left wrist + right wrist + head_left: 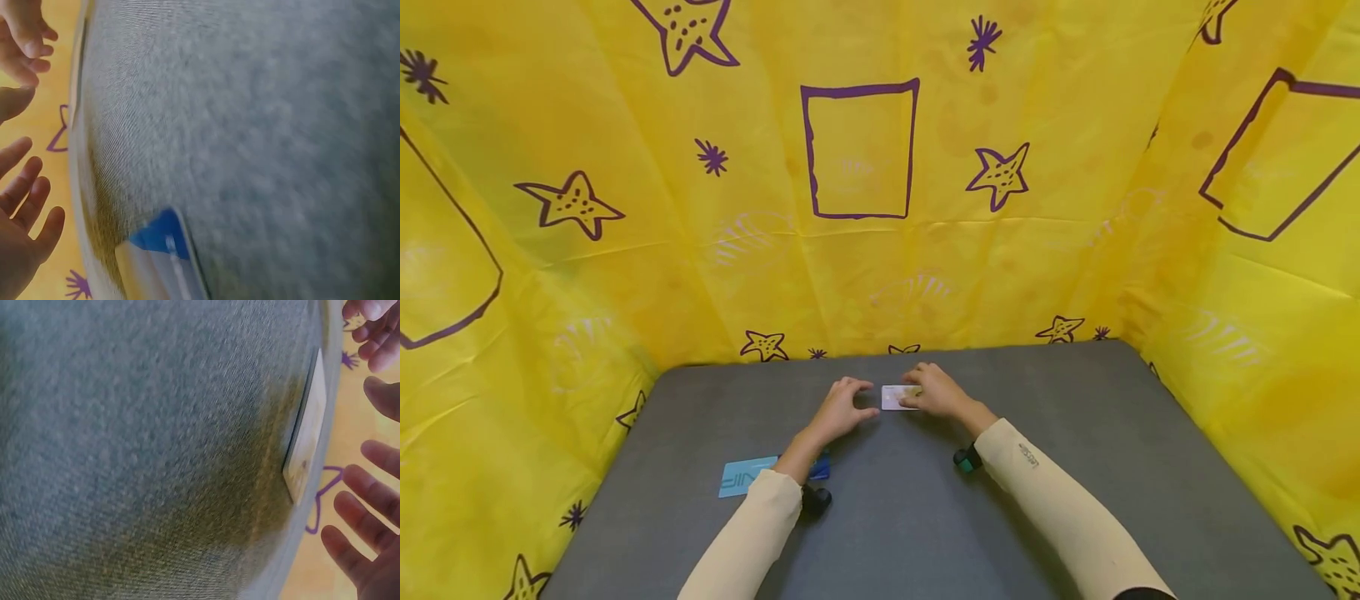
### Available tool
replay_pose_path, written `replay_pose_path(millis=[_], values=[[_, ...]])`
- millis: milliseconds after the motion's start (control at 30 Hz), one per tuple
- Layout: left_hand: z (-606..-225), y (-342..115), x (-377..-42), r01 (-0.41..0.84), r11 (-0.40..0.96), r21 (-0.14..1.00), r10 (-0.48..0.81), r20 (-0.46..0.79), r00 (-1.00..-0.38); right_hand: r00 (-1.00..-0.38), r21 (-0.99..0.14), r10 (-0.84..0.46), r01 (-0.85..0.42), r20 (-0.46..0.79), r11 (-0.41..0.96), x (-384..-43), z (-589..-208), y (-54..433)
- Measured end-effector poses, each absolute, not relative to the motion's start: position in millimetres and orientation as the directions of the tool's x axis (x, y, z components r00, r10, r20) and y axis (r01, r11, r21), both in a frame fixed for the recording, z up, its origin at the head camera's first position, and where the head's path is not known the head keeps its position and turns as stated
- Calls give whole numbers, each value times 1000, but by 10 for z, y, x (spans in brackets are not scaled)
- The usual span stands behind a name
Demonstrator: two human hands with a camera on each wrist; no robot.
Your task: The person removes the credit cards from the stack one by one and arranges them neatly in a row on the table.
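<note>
We stretch both arms toward the far part of the grey bench (pixel 895 517). Our left hand (pixel 842 410) arches, fingers parted, just left of the white card (pixel 891 398); our right hand (pixel 940 393), fingers loosely spread, reaches over its right end.
</note>
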State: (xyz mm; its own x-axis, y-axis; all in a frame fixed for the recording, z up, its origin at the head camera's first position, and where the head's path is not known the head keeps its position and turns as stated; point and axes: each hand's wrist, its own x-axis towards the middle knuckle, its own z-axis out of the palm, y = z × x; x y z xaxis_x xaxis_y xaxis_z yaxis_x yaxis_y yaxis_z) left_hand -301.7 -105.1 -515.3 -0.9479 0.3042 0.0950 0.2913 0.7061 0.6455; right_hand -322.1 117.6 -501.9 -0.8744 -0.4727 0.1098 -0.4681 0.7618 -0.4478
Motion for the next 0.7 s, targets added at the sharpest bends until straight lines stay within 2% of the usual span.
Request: replay_pose_path(millis=[400,700], values=[[-5233,-852,-3133,293,727,622,327,63,-943,-896,-422,-442,-414,35,807,-3271,-5062,1272],[-5238,-755,-3214,278,791,545,324,12,-946,-898,-379,-439,-405,-6,832,-3310,-5095,1305]])
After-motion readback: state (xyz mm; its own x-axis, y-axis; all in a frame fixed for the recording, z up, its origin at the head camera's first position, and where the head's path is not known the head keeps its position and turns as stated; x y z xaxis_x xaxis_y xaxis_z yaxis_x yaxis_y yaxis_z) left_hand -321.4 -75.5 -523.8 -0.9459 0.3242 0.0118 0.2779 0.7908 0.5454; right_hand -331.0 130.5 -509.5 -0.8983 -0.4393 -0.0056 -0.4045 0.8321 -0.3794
